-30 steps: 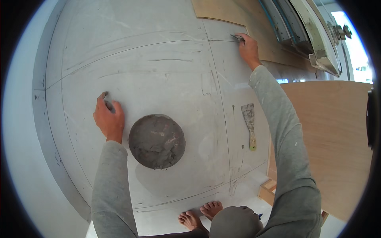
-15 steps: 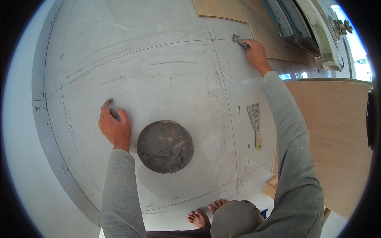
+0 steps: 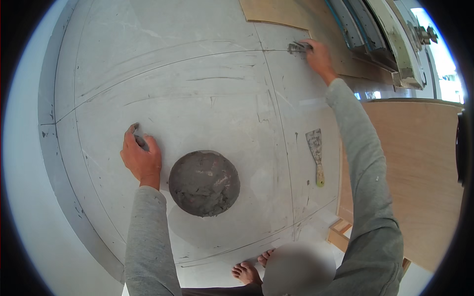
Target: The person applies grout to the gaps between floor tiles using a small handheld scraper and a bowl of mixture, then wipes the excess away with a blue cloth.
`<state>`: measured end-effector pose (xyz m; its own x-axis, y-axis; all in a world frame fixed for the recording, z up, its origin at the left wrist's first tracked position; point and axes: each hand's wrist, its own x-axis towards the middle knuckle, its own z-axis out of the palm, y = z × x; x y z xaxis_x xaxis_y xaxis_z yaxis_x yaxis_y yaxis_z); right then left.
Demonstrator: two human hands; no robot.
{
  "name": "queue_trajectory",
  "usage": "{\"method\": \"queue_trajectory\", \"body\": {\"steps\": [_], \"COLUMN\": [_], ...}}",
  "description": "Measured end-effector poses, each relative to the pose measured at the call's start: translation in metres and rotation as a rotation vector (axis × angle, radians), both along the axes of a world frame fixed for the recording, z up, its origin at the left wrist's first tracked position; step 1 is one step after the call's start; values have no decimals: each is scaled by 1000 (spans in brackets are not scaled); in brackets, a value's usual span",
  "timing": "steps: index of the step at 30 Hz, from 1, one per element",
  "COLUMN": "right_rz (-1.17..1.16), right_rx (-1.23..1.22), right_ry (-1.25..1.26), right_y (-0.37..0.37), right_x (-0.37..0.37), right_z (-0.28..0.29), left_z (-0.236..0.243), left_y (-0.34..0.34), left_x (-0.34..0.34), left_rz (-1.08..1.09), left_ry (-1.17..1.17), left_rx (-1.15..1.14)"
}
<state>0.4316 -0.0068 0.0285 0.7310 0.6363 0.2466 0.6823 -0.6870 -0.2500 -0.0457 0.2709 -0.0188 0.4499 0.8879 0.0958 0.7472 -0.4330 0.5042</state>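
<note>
Small dark hand tool (image 3: 304,45) is at the top right of the head view, over the floor joint just short of the brown board (image 3: 279,14). Right hand (image 3: 318,58) has it: fingers closed round it, grip tight, blade end pointing left. Exact tool shape too small to tell.

Delta: 1.0 s ago, no clear grey patch at that spot. 0.5 s ago, a compact blotch sat just off the tool's tip. Now the grey smear (image 3: 293,48) is drawn out along the joint, and the tool overlaps its right part. Right hand turned a bit since then, knuckles higher.

Left hand (image 3: 142,160): near the bowl, up and left of it. Grip half open, fingers curled, thumb apart from index, index tip grey. Something grey shows in the gap; can't tell if it's held. Pose matches 0.5 s ago.

Bowl (image 3: 173,193) on the floor, round, loaded with grey paste (image 3: 202,180). No visible change in its contents.

Putty knife (image 3: 316,157) lies flat on the floor to the right, blade up-frame, smeared, handle end greenish. Same place.

Farther out: bare feet (image 3: 247,273) at the lower edge, plywood panel (image 3: 419,172) at right, unmoved.
</note>
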Motion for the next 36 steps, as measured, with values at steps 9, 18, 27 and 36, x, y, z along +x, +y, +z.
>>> {"method": "queue_trajectory", "body": {"steps": [9,18,27,36], "right_rz": [-17,-29,-357,-146], "right_rx": [73,166,-240,90], "right_ry": [134,252,48,530], "right_y": [28,32,73,97], "right_x": [-25,-33,-52,-61], "right_z": [7,7,-10,0], "left_z": [-2,1,-1,2], "left_y": [4,5,3,1], "left_x": [-2,-2,-3,-4], "left_rz": [-3,9,21,-8], "left_ry": [-1,16,26,-20], "left_rx": [32,11,15,10]}}
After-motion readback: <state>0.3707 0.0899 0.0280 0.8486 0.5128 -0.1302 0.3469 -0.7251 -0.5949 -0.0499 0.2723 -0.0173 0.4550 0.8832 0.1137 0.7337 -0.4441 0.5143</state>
